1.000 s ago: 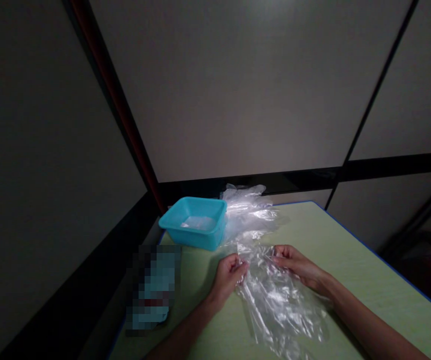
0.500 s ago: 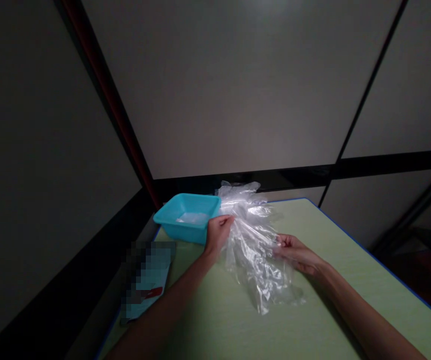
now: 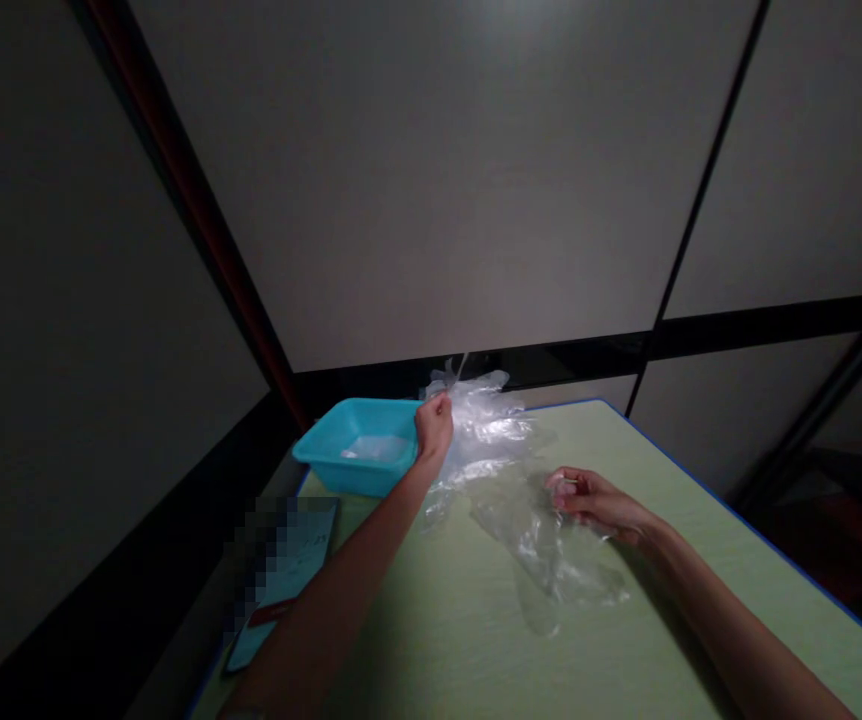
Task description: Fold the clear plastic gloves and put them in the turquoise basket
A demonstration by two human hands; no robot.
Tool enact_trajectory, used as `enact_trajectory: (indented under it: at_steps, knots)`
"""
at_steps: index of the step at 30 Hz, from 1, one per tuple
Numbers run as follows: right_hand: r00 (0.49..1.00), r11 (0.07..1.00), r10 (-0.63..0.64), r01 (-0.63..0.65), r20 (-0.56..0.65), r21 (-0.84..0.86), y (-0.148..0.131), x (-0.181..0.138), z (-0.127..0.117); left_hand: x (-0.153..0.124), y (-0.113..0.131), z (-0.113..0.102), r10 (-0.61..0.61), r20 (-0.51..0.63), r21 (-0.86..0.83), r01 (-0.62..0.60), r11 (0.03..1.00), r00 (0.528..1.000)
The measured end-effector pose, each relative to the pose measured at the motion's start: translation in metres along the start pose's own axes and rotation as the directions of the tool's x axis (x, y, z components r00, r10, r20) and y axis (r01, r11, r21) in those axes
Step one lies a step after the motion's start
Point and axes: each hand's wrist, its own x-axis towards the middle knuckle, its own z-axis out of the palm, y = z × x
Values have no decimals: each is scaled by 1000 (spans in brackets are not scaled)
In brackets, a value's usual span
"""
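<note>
A heap of clear disposable plastic gloves lies at the far side of the table, with finger shapes spread to the right. My left hand is closed at the heap's left edge, beside the basin, its fingers pinched on thin clear plastic that looks like part of a glove; a narrow strip sticks up past them. Nearer to me, my right hand has its fingers curled around a loose clear plastic glove, which droops toward the tabletop. Its far edge overlaps the heap, and I cannot tell whether they are joined.
A turquoise plastic basin with some clear plastic inside stands at the back left. In front of it, partly behind my left forearm, lies a flat light-blue pack, partly blurred. The green table has a blue edge and meets a panelled wall.
My left hand has moved away from me, up along the heap to its far left edge. The glove in my right hand now hangs apart from the larger bunch; that hand has barely moved.
</note>
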Motion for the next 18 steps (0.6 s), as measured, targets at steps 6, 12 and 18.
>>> enact_trajectory:
  at_steps: [6,12,18]
  knots:
    - [995,997,51,-47,82,-61,-7,-8,-10,-14,-11,26,-23,185,147,-4,989,982]
    - [953,999,-20,32,302,-35,-19,-21,-16,-38,-1,10,70,370,101,-115,988,927]
    - [954,991,-104,74,281,113,-23,-40,-4,-68,12,-8,52,599,-46,-31,998,799]
